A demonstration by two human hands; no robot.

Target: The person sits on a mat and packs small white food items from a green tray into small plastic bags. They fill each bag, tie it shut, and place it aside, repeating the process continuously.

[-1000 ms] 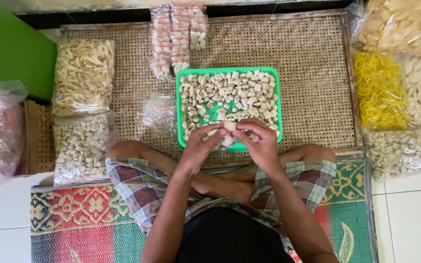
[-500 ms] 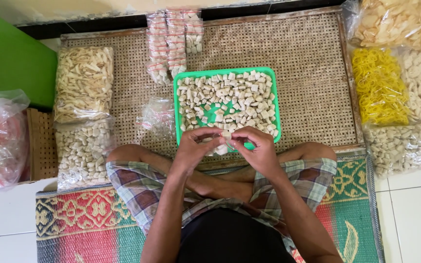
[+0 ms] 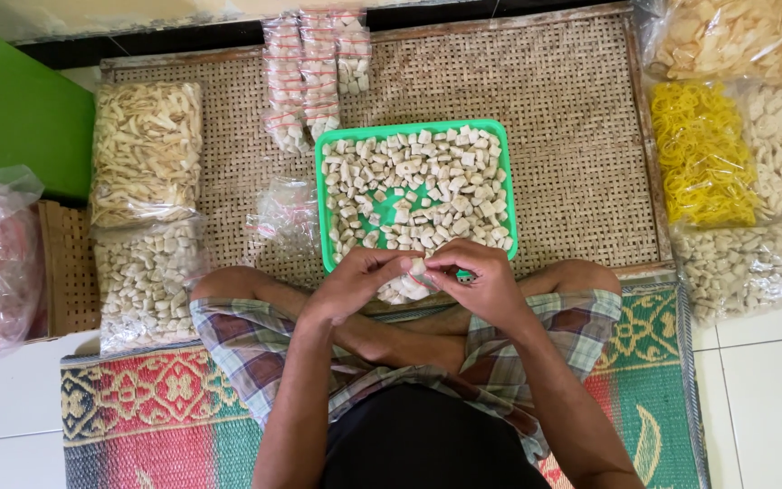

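1. Head view: the left hand (image 3: pixel 355 282) and the right hand (image 3: pixel 480 282) are meeting over the near edge of the green tray (image 3: pixel 326 195), fingertips pinching together.
2. Both grips are closing around a small clear packet of pale cracker pieces (image 3: pixel 412 282), held between the two hands just above the person's crossed legs.
3. The tray is sitting on a woven mat (image 3: pixel 572 136), filled with loose pale pieces.
4. Filled small packets (image 3: pixel 311 72) are lying in rows beyond the tray.
5. Large bags of crackers (image 3: pixel 145 154) are lying at the left; a bag of yellow rubber bands (image 3: pixel 700 154) is lying at the right.
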